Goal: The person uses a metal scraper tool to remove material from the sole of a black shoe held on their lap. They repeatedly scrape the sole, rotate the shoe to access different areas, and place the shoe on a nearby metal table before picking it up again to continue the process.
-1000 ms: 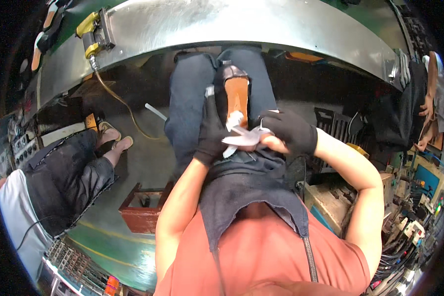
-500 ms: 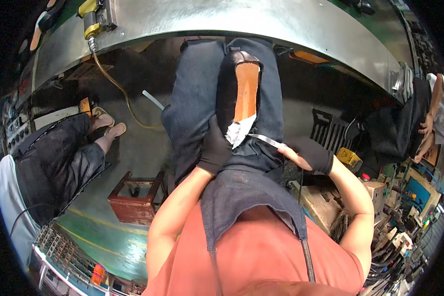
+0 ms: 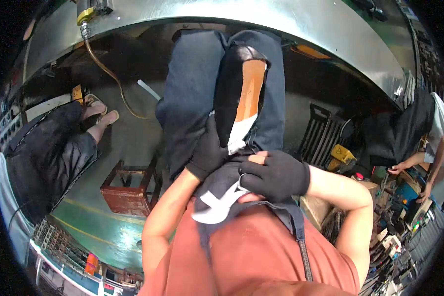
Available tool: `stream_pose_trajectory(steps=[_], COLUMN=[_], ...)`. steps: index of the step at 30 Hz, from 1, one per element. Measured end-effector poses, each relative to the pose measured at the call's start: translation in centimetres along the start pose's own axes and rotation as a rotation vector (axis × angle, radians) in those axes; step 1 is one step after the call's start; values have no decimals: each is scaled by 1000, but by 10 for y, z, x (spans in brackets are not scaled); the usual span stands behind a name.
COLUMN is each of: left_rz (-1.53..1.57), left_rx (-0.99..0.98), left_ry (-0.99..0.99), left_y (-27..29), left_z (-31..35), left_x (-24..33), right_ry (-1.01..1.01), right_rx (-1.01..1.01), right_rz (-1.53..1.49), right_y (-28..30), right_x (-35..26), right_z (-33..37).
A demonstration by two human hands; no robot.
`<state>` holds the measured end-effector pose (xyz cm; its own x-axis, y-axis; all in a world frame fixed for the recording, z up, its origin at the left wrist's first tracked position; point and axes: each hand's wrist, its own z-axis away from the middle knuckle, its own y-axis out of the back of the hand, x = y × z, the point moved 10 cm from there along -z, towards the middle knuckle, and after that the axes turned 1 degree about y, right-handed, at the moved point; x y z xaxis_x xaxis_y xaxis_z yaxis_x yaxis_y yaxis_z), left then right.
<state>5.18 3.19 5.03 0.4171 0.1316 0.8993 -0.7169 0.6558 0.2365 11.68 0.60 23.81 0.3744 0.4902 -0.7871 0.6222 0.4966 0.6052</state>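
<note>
A black shoe point(image 3: 228, 89) lies sole up along my lap, its toe pointing away from me. It has a tan-orange bottom point(image 3: 252, 89) and a white piece point(image 3: 241, 133) bunched at the heel end. My left hand point(image 3: 208, 157), in a black fingerless glove, is closed on the shoe's left side near the heel. My right hand point(image 3: 276, 175), gloved alike, holds a silver metal tool point(image 3: 217, 209) with a forked, hooked head, blurred and pointing toward my belly. Its bare fingertips come close to the white piece; whether they touch it I cannot tell.
A metal workbench point(image 3: 241, 12) stands ahead, with a yellow-and-black air tool point(image 3: 86, 15) and its hose at left. A brown stool point(image 3: 128, 195) and a seated person point(image 3: 49, 158) are to my left. On the right are a dark slatted chair point(image 3: 320, 128) and another person's hands point(image 3: 404, 165).
My right hand has come in from the right to beside the heel, turning the metal tool's head down toward my belly. My left hand stays on the shoe; the white piece lies flatter.
</note>
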Motion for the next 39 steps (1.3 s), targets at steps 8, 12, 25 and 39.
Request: stream_pose_trajectory(steps=[8, 12, 25, 39], left_rz=[12, 22, -280, 795], left_rx=[-60, 1, 346, -151], left_ry=[112, 52, -221, 129], left_y=[5, 10, 139, -7], left_z=[-1, 4, -13, -25], left_x=[10, -4, 98, -51], right_ry=[-113, -515, -993, -467], right_rx=[86, -65, 389, -296], right_rz=[274, 264, -274, 561], right_y=[-5, -26, 35, 26], right_x=[3, 95, 72, 82], right_z=[11, 63, 143, 5])
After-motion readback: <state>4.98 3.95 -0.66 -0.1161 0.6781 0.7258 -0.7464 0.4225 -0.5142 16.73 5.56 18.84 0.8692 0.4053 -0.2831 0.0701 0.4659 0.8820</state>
